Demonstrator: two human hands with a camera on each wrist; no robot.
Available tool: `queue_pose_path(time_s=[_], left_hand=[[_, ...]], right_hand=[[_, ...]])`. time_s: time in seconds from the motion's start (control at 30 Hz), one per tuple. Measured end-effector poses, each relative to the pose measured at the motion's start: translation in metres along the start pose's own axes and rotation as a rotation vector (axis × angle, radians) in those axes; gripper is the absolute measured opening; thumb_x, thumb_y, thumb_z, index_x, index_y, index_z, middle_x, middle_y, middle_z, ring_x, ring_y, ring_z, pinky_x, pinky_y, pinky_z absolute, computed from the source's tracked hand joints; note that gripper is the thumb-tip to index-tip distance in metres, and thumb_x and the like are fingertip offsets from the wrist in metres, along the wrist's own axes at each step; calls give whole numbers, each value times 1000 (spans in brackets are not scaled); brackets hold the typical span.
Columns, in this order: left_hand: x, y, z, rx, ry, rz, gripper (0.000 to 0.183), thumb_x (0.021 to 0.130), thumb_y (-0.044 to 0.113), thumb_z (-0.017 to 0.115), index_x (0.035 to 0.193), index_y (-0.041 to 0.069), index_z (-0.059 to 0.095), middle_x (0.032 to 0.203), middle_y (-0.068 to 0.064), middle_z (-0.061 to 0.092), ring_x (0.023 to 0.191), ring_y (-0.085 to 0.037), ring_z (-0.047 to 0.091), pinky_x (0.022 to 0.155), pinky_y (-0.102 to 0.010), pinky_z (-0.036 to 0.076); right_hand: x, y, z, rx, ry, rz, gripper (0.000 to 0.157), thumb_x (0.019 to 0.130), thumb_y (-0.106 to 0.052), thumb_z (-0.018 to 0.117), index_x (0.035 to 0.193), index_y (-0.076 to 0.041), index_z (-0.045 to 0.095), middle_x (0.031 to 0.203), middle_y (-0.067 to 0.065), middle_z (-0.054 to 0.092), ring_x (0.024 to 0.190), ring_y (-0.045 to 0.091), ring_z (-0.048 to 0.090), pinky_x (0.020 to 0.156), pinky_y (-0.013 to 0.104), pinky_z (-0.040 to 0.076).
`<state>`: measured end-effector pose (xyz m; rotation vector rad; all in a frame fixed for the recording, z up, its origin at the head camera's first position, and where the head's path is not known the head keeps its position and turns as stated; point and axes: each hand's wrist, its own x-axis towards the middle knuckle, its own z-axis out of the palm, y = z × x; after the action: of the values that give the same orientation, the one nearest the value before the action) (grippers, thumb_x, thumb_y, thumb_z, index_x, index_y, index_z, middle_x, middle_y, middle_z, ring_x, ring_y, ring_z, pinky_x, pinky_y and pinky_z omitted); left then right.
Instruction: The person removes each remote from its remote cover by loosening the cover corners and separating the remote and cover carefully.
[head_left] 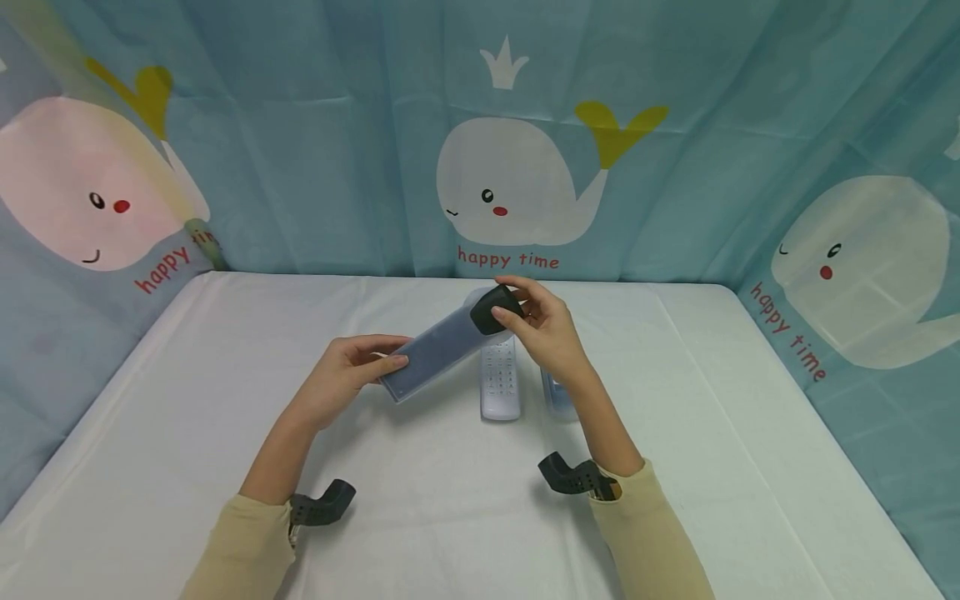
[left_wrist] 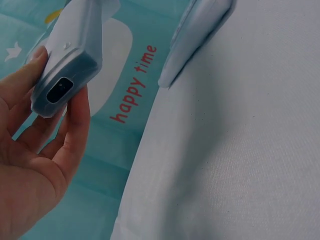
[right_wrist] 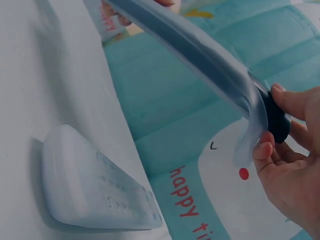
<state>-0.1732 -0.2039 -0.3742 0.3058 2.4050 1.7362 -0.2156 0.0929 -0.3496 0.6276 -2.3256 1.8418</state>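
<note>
A translucent bluish remote cover (head_left: 435,356) is held slantwise above the table, its upper right end flared open. Out of that end sticks the dark end of a black remote control (head_left: 489,310); the rest lies inside the cover. My left hand (head_left: 345,372) pinches the cover's lower left end between thumb and fingers. In the left wrist view, that closed end has an oval hole (left_wrist: 60,90). With thumb and fingers, my right hand (head_left: 547,325) grips the remote's black end. A flap of the cover (right_wrist: 250,137) hangs beside the right fingers in the right wrist view.
A white remote control (head_left: 499,382) in a clear cover lies on the white tabletop (head_left: 420,500), just below the held one. Right of it lies another bluish covered remote (head_left: 558,398), partly hidden by my right forearm. A blue whale-print curtain (head_left: 337,183) stands behind the table.
</note>
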Motion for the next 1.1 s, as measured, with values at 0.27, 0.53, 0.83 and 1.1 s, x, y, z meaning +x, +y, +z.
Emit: queue_pose_path(time_s=[0.27,0.53,0.83,1.1], left_hand=[[1,-4,0,-52,9,27,41,102,16,72,139,-2,67,130,-19,71,100,-5,72,87,-26,61],[2,-8,-1,-53,0,34,40,102,16,73,138,-1,68,132,-19,71,102,-5,72,89,-27,61],[1,-8,-3,-61,5,34,39,101,15,73,136,-3,69,127,-17,74,100,-6,73,88,-27,61],[1,-7,-3,-62,4,47,38,101,12,73,135,-4,69,131,-21,71,101,-5,72,88,-27,61]], right_hand=[[-1,-1,0,-20,23,4,44,101,0,69,144,-1,60,119,25,66,86,23,57,70,24,44],[0,0,-2,-22,34,9,43,101,0,69,142,0,61,118,25,66,85,23,56,68,24,43],[-1,-2,-3,-22,44,7,43,100,0,70,142,1,62,115,25,67,82,20,58,66,24,42],[-1,-2,-6,-34,57,0,43,99,1,71,141,2,62,115,27,68,84,22,59,67,23,44]])
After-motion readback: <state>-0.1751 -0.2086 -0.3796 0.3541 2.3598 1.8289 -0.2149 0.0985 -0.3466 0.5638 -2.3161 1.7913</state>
